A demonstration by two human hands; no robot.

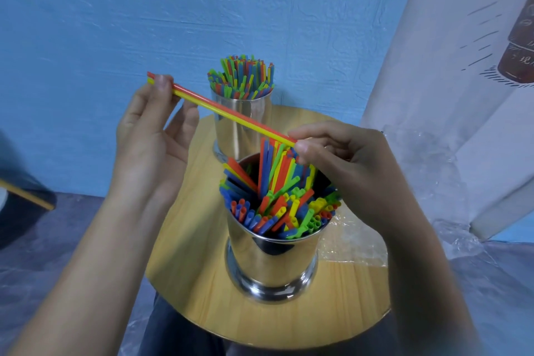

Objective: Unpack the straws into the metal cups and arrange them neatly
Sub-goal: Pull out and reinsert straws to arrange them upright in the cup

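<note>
While two straws point(231, 115) span above the table's point(187, 269) front-edge cup point(271, 263), we see left hand point(150, 139) and right hand point(349, 162) pinching their ends.

A wooden table point(202, 283) fronts a blue wall point(115, 9).

Metal cups: 2, i.e. near cup point(271, 263) & far cup point(245, 124), both on 1 round wooden surface point(202, 283). Person's hands: 2, left hand point(150, 136) & right hand point(346, 162). Held straws point(231, 115): 2, side by side btwn the hands, 1 orange-red + 1 yellow. Near-cup straws point(277, 205): dozens, too many for an exact count; far-cup straws point(241, 78): same. Straw colours seen: 4 (orange-red, yellow, green, blue). Clear plastic wrap point(355, 240): 1 crumpled sheet at right of surface. White panel point(462, 66) w/ drawing, right side: 1. Dark object point(23, 211), far left, blurred: 1, w/ 1 yellow strip point(26, 195) across it.
</note>
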